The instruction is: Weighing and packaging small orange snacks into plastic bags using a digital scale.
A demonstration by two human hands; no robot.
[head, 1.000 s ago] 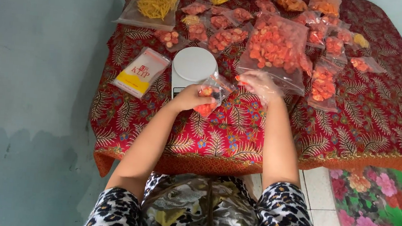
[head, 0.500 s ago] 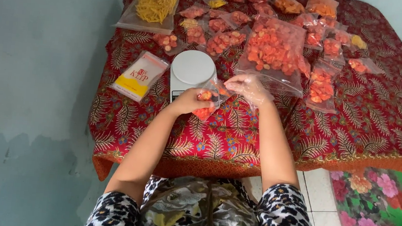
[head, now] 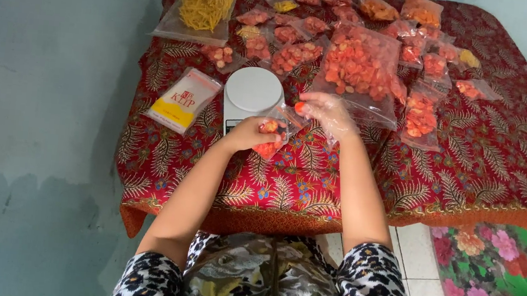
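**Head view: small snack bag held open beside the kitchen scale**

Head camera looks down on a low table under a red patterned cloth (head: 469, 155). At the centre, the left hand (head: 249, 134) is closed around a small clear bag (head: 276, 130) partly filled with orange-red chips, gripping it at its lower side. The bag sits just above the cloth, at 5 o'clock from the round white kitchen scale (head: 250, 95) and close against the scale's front edge.

The right hand (head: 328, 112), covered in a thin clear plastic glove, is at 2 o'clock from the small bag. Its fingers are curled narrow, pinching one orange chip (head: 299, 107) at the fingertips, right by the bag's open mouth.

At 12 o'clock from the right hand lies a large clear bag of orange chips (head: 362, 64), its lower edge touching or just behind the gloved fingers. A narrower filled bag (head: 422, 115) lies at 3 o'clock from that hand. Many small filled bags (head: 292, 54) are spread over the far half of the table. At 11 o'clock, in the far corner, lies a big bag of yellow stick snacks (head: 203, 4). At 9 o'clock from the scale lies a pack of empty plastic bags (head: 183, 98) with a yellow and white label.
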